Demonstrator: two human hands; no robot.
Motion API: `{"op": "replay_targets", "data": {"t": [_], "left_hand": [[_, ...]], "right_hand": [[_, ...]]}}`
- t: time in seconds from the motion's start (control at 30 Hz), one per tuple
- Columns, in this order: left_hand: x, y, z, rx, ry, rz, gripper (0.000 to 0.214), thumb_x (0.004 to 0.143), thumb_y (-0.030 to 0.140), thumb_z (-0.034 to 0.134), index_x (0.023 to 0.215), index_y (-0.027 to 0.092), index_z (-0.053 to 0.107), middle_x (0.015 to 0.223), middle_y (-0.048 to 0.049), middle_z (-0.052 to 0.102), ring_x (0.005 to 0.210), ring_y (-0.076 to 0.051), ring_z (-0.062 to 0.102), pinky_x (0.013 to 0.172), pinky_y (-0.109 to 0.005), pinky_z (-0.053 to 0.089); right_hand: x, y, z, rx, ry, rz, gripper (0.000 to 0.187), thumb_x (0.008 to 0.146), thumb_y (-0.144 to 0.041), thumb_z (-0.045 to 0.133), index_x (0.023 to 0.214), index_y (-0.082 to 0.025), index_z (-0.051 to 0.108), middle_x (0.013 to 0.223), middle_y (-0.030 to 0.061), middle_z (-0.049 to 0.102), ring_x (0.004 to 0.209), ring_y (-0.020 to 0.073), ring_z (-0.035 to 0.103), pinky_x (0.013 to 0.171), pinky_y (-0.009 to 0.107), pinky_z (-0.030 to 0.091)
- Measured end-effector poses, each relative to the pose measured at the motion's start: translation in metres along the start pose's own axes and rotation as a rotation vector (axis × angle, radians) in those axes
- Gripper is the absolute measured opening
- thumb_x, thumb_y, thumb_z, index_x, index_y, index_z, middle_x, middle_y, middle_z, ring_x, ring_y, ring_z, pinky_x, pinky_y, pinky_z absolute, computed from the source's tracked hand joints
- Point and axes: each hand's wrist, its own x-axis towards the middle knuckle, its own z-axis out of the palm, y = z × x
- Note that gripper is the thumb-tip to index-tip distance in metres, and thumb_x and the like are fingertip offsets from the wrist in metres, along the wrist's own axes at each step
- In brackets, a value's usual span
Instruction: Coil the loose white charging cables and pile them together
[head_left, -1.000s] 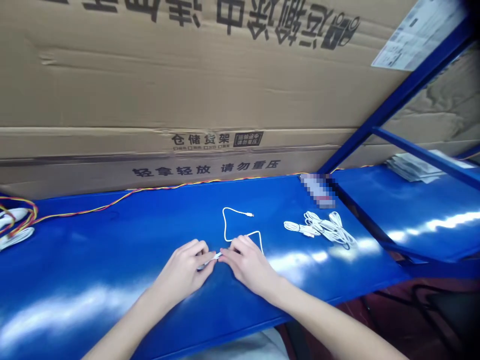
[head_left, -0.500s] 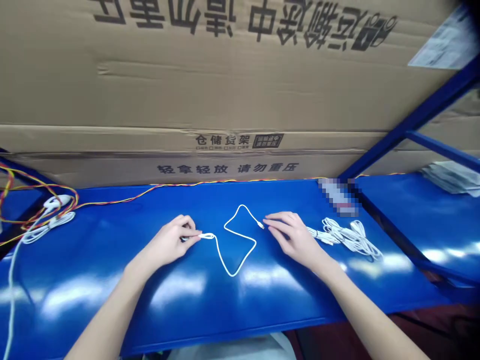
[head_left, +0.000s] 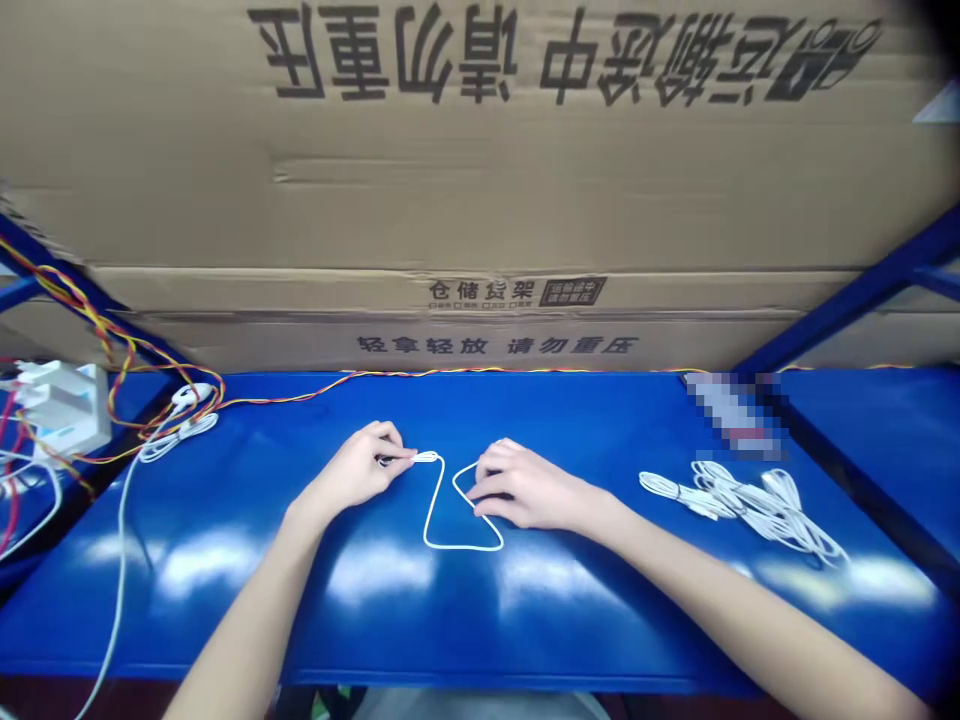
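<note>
On the blue table, our left hand pinches the folded-up part of the white cable, leaving the remainder loose and ungathered toward our right hand (whether that one grips it, we cannot tell), near bundled cables.

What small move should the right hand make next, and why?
Probably the right hand should draw the white cable toward the left hand, because that hand pinches its folded part while more lies in bends on the blue table.
</note>
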Motion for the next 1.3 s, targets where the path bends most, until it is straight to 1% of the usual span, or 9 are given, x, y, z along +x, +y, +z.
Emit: {"op": "replay_targets", "data": {"t": [0.1,0.23,0.33,0.5,0.6,0.77,1.0,1.17,1.3], "left_hand": [[0.001,-0.001,0.003,-0.028,0.04,-0.044,0.031,0.097,0.049,0.064,0.098,0.027,0.085,0.089,-0.005,0.067,0.082,-0.019,0.062,0.077,-0.034,0.05],[0.002,0.002,0.008,-0.029,0.051,-0.129,0.029,0.096,0.048,0.065,0.103,0.027,0.084,0.081,-0.0018,0.062,0.072,-0.015,0.059,0.07,-0.031,0.046],[0.004,0.008,0.014,0.002,0.057,-0.143,0.024,0.096,0.044,0.066,0.104,0.03,0.084,0.077,-0.0008,0.06,0.076,-0.016,0.058,0.071,-0.031,0.043],[0.006,0.02,0.028,0.011,0.032,-0.086,0.02,0.096,0.041,0.068,0.102,0.031,0.084,0.076,-0.001,0.06,0.079,-0.017,0.057,0.072,-0.03,0.042],[0.005,0.024,0.032,0.018,0.026,-0.038,0.018,0.096,0.038,0.068,0.102,0.032,0.084,0.078,-0.0013,0.06,0.079,-0.017,0.055,0.073,-0.031,0.042],[0.006,0.033,0.038,0.013,0.024,0.043,0.019,0.098,0.037,0.066,0.104,0.031,0.084,0.082,-0.0025,0.063,0.081,-0.018,0.055,0.075,-0.032,0.043],[0.005,0.045,0.04,0.002,-0.039,0.101,0.023,0.1,0.041,0.063,0.113,0.033,0.08,0.096,-0.003,0.067,0.091,-0.019,0.058,0.084,-0.035,0.046],[-0.001,0.046,0.021,0.026,-0.153,0.096,0.059,0.078,0.05,0.085,0.131,0.031,0.069,0.116,-0.003,0.066,0.107,-0.024,0.058,0.101,-0.042,0.044],[-0.002,0.045,0.019,0.02,-0.176,0.087,0.021,0.094,0.039,0.07,0.113,0.031,0.075,0.104,-0.0011,0.065,0.099,-0.02,0.06,0.098,-0.038,0.044]], "right_hand": [[-0.01,-0.001,0.009,0.008,0.067,0.073,0.018,0.099,-0.039,0.069,0.099,-0.025,0.08,0.108,0.0073,0.068,0.104,0.0214,0.061,0.093,0.039,0.048],[-0.017,-0.013,0.018,-0.038,0.103,0.049,0.029,0.101,-0.039,0.066,0.126,-0.026,0.072,0.132,0.0104,0.063,0.12,0.025,0.056,0.103,0.046,0.043],[-0.011,-0.025,0.033,-0.054,0.083,-0.01,0.028,0.101,-0.046,0.064,0.118,-0.026,0.074,0.122,0.0066,0.068,0.117,0.023,0.056,0.101,0.042,0.041],[0.011,-0.042,0.06,-0.141,0.134,0.054,0.038,0.098,-0.058,0.062,0.107,-0.025,0.077,0.096,0.0055,0.067,0.094,0.0207,0.056,0.086,0.037,0.041],[0.018,-0.042,0.052,-0.124,0.192,0.066,0.039,0.1,-0.057,0.059,0.112,-0.024,0.077,0.094,0.0059,0.067,0.09,0.0203,0.056,0.083,0.036,0.041],[0.006,-0.015,0.022,-0.049,0.3,0.288,0.025,0.103,-0.038,0.063,0.121,-0.027,0.076,0.116,0.0077,0.071,0.102,0.0212,0.06,0.092,0.038,0.044],[-0.007,0.007,0.03,-0.099,0.123,0.101,0.021,0.103,-0.036,0.062,0.108,-0.027,0.081,0.126,0.0059,0.075,0.108,0.0233,0.061,0.093,0.04,0.046],[-0.008,0.007,0.034,-0.068,0.184,0.063,0.025,0.106,-0.029,0.057,0.121,-0.021,0.075,0.12,0.0055,0.078,0.106,0.0221,0.064,0.096,0.039,0.048],[-0.01,0.006,0.036,-0.149,0.172,0.046,0.03,0.106,-0.019,0.055,0.132,-0.021,0.069,0.122,0.0067,0.077,0.107,0.0218,0.064,0.096,0.039,0.048]]}}
